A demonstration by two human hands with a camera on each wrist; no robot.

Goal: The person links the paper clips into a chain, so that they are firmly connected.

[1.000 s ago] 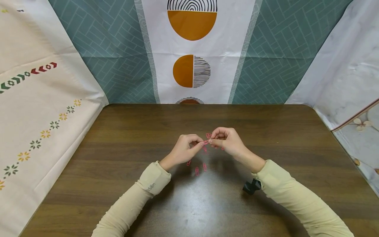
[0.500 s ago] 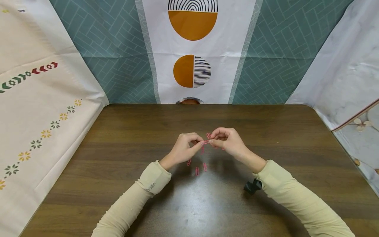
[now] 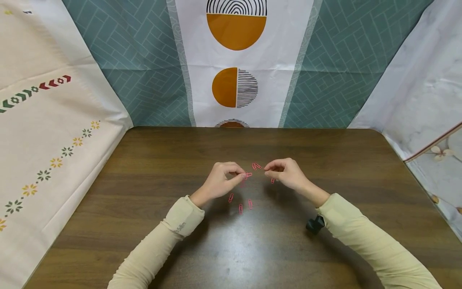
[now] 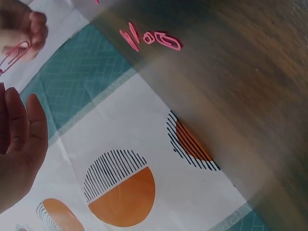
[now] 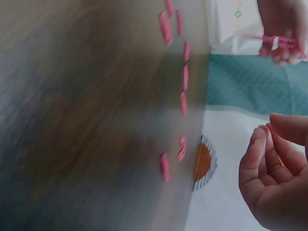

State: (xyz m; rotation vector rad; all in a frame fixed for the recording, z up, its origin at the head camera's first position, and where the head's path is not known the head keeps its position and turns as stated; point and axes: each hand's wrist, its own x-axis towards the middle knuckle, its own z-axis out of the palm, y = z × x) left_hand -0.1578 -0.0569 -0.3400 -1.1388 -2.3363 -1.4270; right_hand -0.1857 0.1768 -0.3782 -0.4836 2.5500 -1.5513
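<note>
My left hand [image 3: 221,180] pinches a pink paper clip [image 3: 249,174] between thumb and fingertips above the table. Something pink hangs blurred below it, perhaps a second clip. In the right wrist view, pink clips [image 5: 279,42] stick out from the left hand's fingers. My right hand [image 3: 288,174] is a short way to the right, apart from the clip. Its fingers [image 5: 254,156] are loosely bent with nothing visible between them. In the left wrist view, the clip [image 4: 17,55] overlaps the right hand behind it.
Several loose pink paper clips lie on the brown wooden table [image 3: 173,160]: some nearer the person, such as one clip [image 3: 240,208], a pair [image 3: 256,165] farther back, one [image 3: 272,180] below the right hand. A black device [image 3: 315,224] is at the right wrist. Patterned cloths hang around.
Both hands were together at the pink paper clip. The right hand has let go and moved right; the left hand has shifted slightly left, keeping the clip.
</note>
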